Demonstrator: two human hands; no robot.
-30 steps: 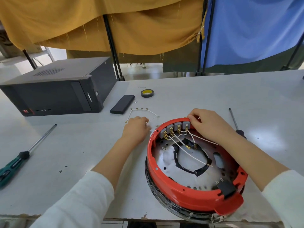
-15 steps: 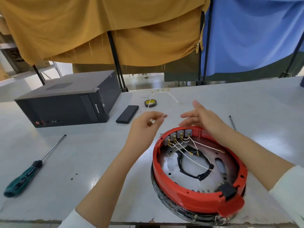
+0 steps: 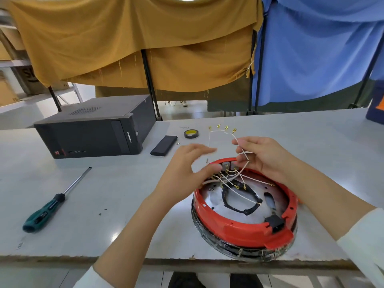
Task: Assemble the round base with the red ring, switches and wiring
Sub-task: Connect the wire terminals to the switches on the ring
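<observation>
Grey table point(image 3: 104, 183) holds screwdriver point(image 3: 54, 202), computer case point(image 3: 93, 134), tape roll point(image 3: 191, 134).

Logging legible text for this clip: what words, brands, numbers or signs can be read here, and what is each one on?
"lenovo": on the front panel of the black computer case, running vertically.
Small red mark at the case's lower front corner: too small to read.
Dark print on the cardboard boxes at far left: partial letters only, not readable.
Faint marking on the table near the tape roll: too blurred to read.
Nothing readable on the red ring.
</observation>
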